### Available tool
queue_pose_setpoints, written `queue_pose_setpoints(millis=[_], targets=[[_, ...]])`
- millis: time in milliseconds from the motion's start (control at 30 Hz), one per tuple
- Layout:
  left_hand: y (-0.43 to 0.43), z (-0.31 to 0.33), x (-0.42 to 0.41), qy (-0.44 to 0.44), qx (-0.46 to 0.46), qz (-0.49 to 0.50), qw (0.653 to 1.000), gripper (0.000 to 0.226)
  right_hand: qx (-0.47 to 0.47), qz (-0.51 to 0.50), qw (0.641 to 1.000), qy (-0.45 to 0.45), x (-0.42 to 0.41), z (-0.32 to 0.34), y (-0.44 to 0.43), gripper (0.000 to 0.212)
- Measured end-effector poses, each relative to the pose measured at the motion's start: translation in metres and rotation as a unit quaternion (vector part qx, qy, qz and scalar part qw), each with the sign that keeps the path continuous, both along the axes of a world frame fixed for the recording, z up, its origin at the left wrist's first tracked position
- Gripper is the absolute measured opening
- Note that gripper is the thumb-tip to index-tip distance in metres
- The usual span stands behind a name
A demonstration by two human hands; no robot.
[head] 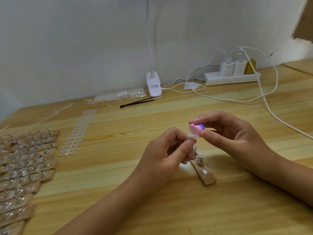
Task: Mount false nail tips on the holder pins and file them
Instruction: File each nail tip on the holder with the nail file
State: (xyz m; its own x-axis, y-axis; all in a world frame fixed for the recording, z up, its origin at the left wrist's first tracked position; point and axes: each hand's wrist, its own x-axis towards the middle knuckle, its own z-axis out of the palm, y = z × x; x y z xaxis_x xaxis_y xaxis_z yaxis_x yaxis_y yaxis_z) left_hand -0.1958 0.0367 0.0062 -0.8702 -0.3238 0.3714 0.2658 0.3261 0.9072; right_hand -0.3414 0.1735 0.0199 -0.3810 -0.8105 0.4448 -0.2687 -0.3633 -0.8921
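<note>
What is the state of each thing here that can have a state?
left hand, pinches nail tip
right hand, grips file block at that tip
holder, lying flat, mounted tip on it
power strip, chargers plugged in
tweezers, lying untouched

A: What lies around the holder strip (208, 179) on the table (169, 209)?

B: Just above it, the left hand (166, 155) pinches a nail tip (192, 137) against the file block (197, 130) held in the right hand (237, 134).

A: And farther off?

B: Far to its left lie rows of holders (25, 167), with a tab sheet (77, 133) between. Behind it, tweezers (135, 103), a tip bag (118, 96) and a lamp clamp (153, 85) sit by the wall. A power strip (232, 78) is behind and right.
</note>
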Motion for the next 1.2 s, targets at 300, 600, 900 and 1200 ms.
queue_pose_setpoints(millis=[300,600,900,1200], targets=[[-0.0013,-0.0004,-0.002,0.011,0.032,0.019,0.999,0.006,-0.011,0.016,1.0,0.005,0.002,-0.0008,0.0,0.025],[-0.0031,-0.0004,0.0001,0.01,0.01,0.031,0.999,0.009,-0.017,0.022,1.0,0.007,0.0032,-0.0005,-0.0002,0.026],[-0.0009,0.0006,0.0013,0.015,-0.012,0.025,1.0,0.007,-0.016,0.022,1.0,0.0,0.003,-0.0005,-0.0005,0.024],[0.0002,0.002,0.0012,0.015,-0.031,0.025,0.999,0.014,-0.008,0.007,1.0,-0.01,0.0029,-0.0013,-0.0022,0.022]])
